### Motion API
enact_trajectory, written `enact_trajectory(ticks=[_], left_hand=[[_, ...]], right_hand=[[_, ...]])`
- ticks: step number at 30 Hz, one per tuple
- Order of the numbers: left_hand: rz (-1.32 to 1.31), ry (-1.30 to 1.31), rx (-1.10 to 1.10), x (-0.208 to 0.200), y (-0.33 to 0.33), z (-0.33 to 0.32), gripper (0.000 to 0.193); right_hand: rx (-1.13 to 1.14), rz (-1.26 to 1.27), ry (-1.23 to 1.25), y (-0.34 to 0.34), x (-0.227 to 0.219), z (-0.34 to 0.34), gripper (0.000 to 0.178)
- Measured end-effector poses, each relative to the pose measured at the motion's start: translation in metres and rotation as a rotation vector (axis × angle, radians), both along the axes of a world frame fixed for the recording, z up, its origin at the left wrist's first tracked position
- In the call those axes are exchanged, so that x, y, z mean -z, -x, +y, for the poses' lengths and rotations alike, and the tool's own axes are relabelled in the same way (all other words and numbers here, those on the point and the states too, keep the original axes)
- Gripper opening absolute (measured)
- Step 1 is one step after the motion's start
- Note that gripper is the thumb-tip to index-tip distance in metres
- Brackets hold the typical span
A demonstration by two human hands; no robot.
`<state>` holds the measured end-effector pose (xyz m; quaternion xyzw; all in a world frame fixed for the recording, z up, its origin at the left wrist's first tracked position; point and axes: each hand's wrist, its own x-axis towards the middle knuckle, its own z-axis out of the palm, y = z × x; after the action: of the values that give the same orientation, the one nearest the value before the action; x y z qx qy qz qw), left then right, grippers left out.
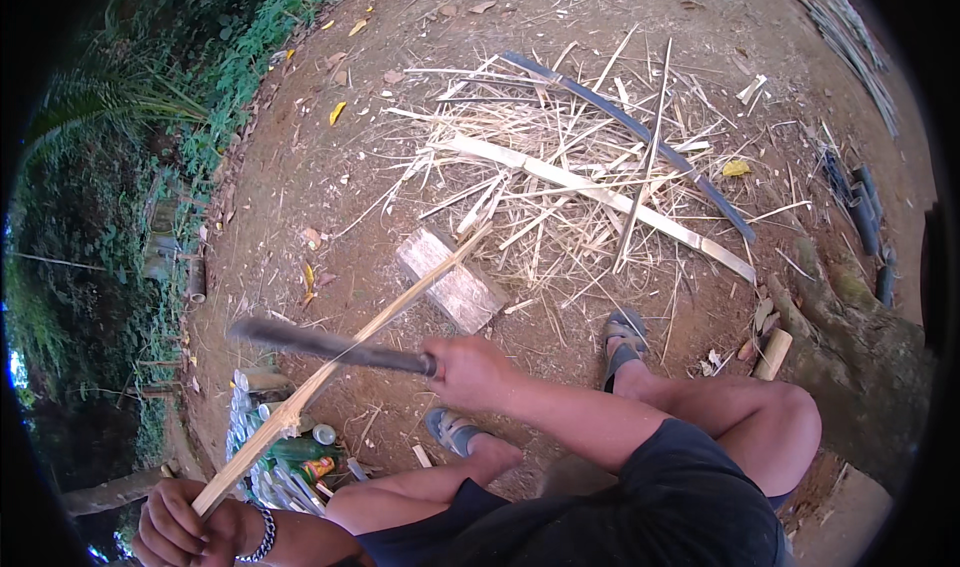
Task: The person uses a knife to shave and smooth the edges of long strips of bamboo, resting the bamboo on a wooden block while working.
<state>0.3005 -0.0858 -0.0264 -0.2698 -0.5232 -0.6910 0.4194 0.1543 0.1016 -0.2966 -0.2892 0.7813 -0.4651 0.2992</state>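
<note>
My left hand (185,527), with a chain bracelet at the wrist, is closed around the lower end of a long split bamboo strip (375,319). The strip slants up and away to the right, with a rough, splintered node (287,417) partway along. My right hand (468,371) grips the handle of a machete (285,336). Its dark blade points left and crosses over the strip, slightly blurred; I cannot tell whether it touches. Under the strip's far end lies a pale wooden block (470,302) on the ground.
Beyond the block spreads a pile of bamboo shavings (560,207), topped by a pale split bamboo length (600,192) and a dark one (620,117). Bottles and cans (290,447) stand by my left leg. Tree roots (850,367) rise at right; dense plants (110,167) edge the left.
</note>
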Motion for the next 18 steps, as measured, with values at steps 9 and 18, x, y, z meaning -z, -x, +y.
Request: enact_trajectory(ticks=[9, 18], left_hand=[[-0.042, -0.028, -0.066, 0.003, -0.010, -0.007, 0.042], [-0.113, -0.032, -0.025, -0.006, -0.009, -0.012, 0.041]], right_hand=[[0.103, 0.055, -0.016, 0.013, 0.026, -0.017, 0.021], [0.227, -0.206, -0.275, 0.065, 0.083, 0.010, 0.029]])
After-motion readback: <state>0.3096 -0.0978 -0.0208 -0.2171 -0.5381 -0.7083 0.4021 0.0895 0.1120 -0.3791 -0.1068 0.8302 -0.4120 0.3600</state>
